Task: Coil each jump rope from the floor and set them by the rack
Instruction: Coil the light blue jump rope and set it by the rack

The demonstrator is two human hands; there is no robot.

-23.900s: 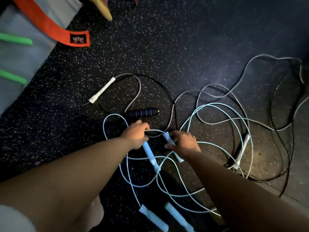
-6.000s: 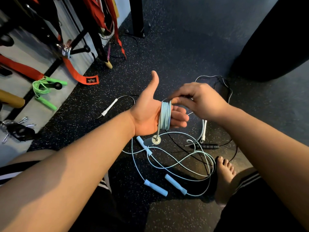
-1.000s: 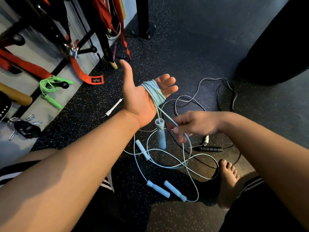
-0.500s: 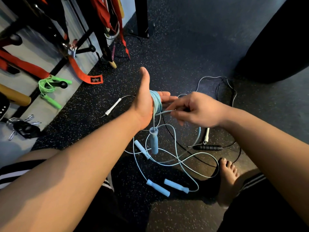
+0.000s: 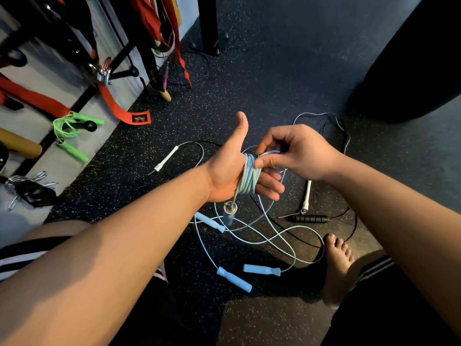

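Lying nearest on the speckled rubber floor [image 5: 274, 71]: two smooth light-blue handles [image 5: 234, 279], thin cords tangled. Left hand [image 5: 224, 171] flat, fingers straight, light-blue jump rope [image 5: 248, 178] wound round the palm; dangling handle [image 5: 229, 213] seen end-on, blurred. Right hand [image 5: 296, 153] pinches the coil. Farther off, rack [image 5: 119, 53] cut off at the top.

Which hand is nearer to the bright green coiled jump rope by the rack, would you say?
Left. The left hand is right of the bright green coiled jump rope; the right hand is farther right, beyond it.
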